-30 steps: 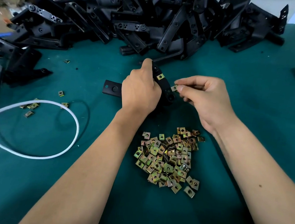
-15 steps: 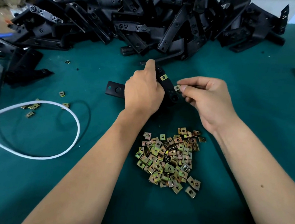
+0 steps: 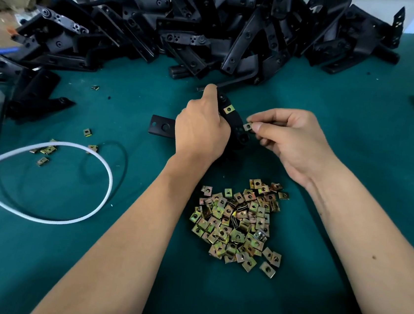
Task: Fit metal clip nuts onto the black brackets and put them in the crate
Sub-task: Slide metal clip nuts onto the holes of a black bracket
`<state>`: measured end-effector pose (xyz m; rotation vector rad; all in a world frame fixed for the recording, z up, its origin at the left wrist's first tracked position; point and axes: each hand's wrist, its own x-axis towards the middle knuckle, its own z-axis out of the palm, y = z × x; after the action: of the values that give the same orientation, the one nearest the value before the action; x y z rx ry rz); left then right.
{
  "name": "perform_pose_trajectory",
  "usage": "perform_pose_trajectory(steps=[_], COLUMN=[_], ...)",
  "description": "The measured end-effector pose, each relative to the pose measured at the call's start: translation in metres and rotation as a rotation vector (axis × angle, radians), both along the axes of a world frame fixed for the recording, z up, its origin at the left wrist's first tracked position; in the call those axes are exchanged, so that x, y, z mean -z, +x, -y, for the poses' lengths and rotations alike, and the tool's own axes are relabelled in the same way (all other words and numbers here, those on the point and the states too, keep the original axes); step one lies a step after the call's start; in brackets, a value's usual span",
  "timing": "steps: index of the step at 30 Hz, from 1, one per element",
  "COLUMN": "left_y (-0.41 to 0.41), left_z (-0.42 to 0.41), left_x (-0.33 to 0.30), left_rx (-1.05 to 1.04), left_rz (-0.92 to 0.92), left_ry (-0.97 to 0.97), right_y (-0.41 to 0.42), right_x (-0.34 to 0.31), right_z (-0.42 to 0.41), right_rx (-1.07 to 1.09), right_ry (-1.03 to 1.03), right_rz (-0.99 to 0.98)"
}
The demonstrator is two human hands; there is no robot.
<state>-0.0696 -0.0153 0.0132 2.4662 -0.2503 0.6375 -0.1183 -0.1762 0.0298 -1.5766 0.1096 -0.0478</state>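
counter (image 3: 356, 148) – green top | bracket heap (image 3: 215, 28) – along far edge | nut pile (image 3: 238, 222) – near edge, middle | bracket (image 3: 238, 124) at counter's centre, one nut (image 3: 228, 109) already on – left hand (image 3: 201, 130) fingers wrapped round it | right hand (image 3: 293, 140) fingers pinching a second nut (image 3: 247, 126) against bracket's edge

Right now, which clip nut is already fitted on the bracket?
The clip nut clipped on the bracket beside the left thumb; the right hand pinches another.
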Motion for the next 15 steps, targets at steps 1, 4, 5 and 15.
perform_pose_trajectory(steps=[1,4,5,15], left_y=[-0.0002,-0.0005,-0.0005,-0.0031], left_z=[0.0002,0.0006,0.0006,0.0037], left_x=[-0.0002,-0.0004,-0.0004,-0.0030], left_rx=[0.000,-0.004,-0.007,-0.017], left_rz=[0.001,-0.001,-0.006,-0.023], left_ry=[0.007,0.008,0.003,0.022], right_y=[0.0001,-0.0005,-0.0005,-0.0003], right_x=[0.0002,0.0023,0.0031,0.0066], right_z=[-0.0002,-0.0017,-0.0021,-0.0051], right_rx=[0.001,0.037,0.049,0.077], right_ry=[-0.008,-0.058,-0.077,-0.062], right_rz=[0.001,0.045,0.061,0.083])
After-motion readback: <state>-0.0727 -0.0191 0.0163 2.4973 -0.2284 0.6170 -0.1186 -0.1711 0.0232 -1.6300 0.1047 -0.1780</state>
